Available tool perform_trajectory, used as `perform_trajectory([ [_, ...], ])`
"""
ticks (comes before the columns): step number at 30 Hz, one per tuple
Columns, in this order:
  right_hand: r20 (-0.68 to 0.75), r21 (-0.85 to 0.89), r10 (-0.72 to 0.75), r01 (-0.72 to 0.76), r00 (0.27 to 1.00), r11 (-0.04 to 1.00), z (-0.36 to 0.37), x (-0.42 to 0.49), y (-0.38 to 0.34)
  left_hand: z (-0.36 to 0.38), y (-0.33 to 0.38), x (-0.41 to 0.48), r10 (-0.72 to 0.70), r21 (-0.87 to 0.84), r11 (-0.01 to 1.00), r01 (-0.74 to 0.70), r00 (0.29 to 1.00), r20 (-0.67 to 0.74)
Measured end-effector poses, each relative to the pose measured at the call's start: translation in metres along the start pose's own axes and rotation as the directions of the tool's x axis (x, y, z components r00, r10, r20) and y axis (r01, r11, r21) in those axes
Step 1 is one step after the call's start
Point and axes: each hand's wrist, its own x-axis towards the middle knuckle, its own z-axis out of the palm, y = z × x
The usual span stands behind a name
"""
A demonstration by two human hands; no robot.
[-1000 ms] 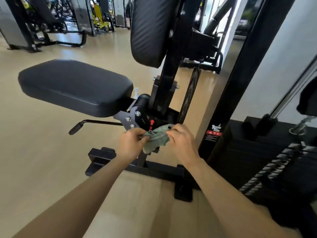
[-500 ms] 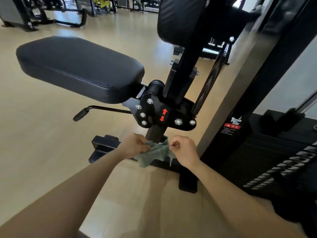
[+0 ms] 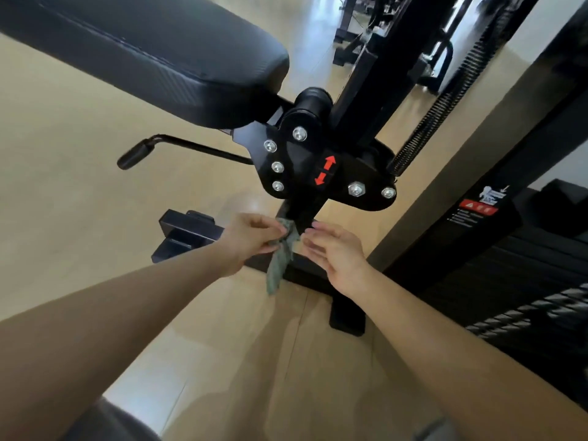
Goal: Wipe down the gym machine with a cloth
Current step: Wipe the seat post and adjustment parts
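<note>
A black gym machine fills the view, with a padded seat (image 3: 152, 55) at the upper left and a bolted bracket (image 3: 321, 173) marked with red arrows in the middle. Under the bracket runs the black seat post (image 3: 302, 214). My left hand (image 3: 251, 240) pinches a green cloth (image 3: 280, 262) beside that post, and the cloth hangs down from my fingers. My right hand (image 3: 334, 253) hovers just right of the cloth with fingers loosely spread, holding nothing.
A seat lever (image 3: 178, 146) sticks out to the left under the pad. The base frame (image 3: 187, 233) lies on the wooden floor. A coiled spring (image 3: 445, 100) rises at the right, beside the upright column (image 3: 496, 192) and weight stack (image 3: 525, 281).
My view has moved closer and lower under the seat. My right hand let go of the cloth, which now dangles from my left hand alone next to the post.
</note>
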Motion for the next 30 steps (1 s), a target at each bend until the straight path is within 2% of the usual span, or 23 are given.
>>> perform_trajectory([
  [2,-0.044,-0.040,-0.035,0.034,0.998,0.999,0.001,0.007,0.007,-0.002,-0.003,0.009,0.013,-0.094,0.995,-0.023,0.995,-0.102],
  [3,-0.008,-0.063,-0.015,0.014,1.000,0.998,0.004,0.008,0.011,-0.002,-0.005,0.013,-0.002,-0.140,0.990,-0.011,0.996,-0.092],
  [5,0.082,-0.108,0.053,-0.044,0.995,0.993,0.010,0.009,0.020,-0.002,-0.007,0.017,-0.044,-0.202,0.978,0.046,0.999,0.014],
  [7,0.089,-0.103,0.055,-0.046,0.995,0.994,0.016,0.012,0.029,0.001,-0.010,0.019,-0.060,-0.221,0.972,0.077,0.995,0.083],
  [9,-0.035,-0.067,-0.022,0.020,0.999,0.998,0.018,0.016,0.032,0.004,-0.010,0.022,-0.023,-0.225,0.974,0.023,1.000,0.002],
  [12,-0.250,-0.011,-0.194,0.197,0.949,0.980,0.015,0.023,0.019,0.008,-0.008,0.032,0.029,-0.251,0.965,-0.079,0.980,-0.198],
  [14,-0.284,0.016,-0.275,0.292,0.918,0.956,0.014,0.025,0.008,0.012,-0.004,0.037,0.046,-0.299,0.947,-0.115,0.972,-0.230],
  [16,-0.265,0.033,-0.302,0.321,0.916,0.946,0.015,0.026,0.005,0.016,-0.002,0.039,0.073,-0.305,0.942,-0.140,0.972,-0.222],
  [22,-0.246,-0.077,-0.206,0.193,0.947,0.978,0.005,0.044,0.028,0.010,-0.022,0.050,0.055,-0.167,0.982,-0.093,0.974,-0.222],
  [30,-0.320,0.033,0.077,-0.070,0.944,0.997,0.004,0.068,0.079,-0.002,-0.069,0.074,-0.057,0.113,0.988,0.104,0.932,-0.358],
])
